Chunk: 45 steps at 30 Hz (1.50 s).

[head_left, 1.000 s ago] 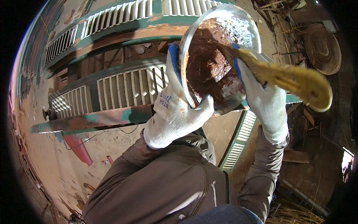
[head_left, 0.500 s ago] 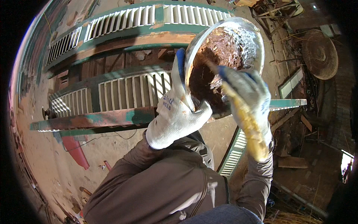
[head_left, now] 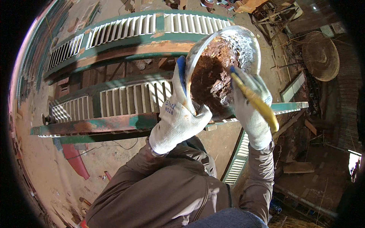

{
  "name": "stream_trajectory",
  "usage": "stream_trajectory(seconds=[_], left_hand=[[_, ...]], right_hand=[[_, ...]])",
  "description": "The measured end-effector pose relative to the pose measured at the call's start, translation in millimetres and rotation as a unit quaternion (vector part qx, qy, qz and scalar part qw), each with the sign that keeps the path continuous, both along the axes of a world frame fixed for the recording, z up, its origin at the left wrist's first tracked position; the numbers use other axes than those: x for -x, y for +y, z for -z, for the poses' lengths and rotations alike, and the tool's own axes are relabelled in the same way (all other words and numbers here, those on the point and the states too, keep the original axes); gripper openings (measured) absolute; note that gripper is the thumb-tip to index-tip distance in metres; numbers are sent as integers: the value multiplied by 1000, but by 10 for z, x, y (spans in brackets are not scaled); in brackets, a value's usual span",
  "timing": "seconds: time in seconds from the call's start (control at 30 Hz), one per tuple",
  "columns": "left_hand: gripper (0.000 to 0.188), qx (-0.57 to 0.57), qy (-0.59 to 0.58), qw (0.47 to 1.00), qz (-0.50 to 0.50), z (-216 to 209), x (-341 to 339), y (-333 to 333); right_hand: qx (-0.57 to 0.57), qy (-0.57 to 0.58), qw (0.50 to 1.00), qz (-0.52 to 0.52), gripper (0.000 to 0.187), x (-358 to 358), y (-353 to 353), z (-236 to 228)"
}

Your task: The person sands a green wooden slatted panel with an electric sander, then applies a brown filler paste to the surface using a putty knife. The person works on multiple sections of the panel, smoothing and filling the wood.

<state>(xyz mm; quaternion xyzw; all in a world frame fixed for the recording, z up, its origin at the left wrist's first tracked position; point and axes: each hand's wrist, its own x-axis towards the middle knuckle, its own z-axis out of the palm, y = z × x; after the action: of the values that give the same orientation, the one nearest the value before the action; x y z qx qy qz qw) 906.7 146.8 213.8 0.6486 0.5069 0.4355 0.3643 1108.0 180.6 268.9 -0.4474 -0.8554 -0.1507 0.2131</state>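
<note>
A round metal bowl is tilted toward me, with thick, glossy reddish-brown paste spread across its inside. My left hand, in a white knit glove with blue on the fingers, grips the bowl's near-left rim; the thumb lies at the lower edge. In a similar glove, my right hand is closed around a tool with a long yellow handle, at the bowl's right side. The tool's working end is hidden by my fingers, so its kind cannot be made out.
Beyond my hands lie long green louvered shutter panels with white slats and worn paint. Another louvered panel leans near my right forearm. A round woven tray stands at the far right. A red piece lies on the floor at left.
My right hand has drawn the tool back from the paste toward the bowl's right side, and the handle has swung outward to the right. The bowl has shifted slightly left and down.
</note>
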Motion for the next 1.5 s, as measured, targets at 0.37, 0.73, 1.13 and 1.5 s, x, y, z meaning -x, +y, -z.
stream_trajectory(seconds=[0.37, 0.73, 1.13, 1.5], left_hand=[[112, -67, -86, 994, 26, 136, -34, -2], [111, -21, -38, 999, -11, 69, -54, 12], [54, 30, 54, 995, -82, 165, -70, -105], [61, 79, 28, 992, -97, 190, -67, -103]], right_hand=[[61, 24, 995, 71, 40, 163, 64, 65], [271, 677, 667, 152, 33, -464, -527, -52], [108, 19, 975, 194, 33, -1419, -1100, 53], [157, -19, 973, 170, 40, -1288, -1032, 139]])
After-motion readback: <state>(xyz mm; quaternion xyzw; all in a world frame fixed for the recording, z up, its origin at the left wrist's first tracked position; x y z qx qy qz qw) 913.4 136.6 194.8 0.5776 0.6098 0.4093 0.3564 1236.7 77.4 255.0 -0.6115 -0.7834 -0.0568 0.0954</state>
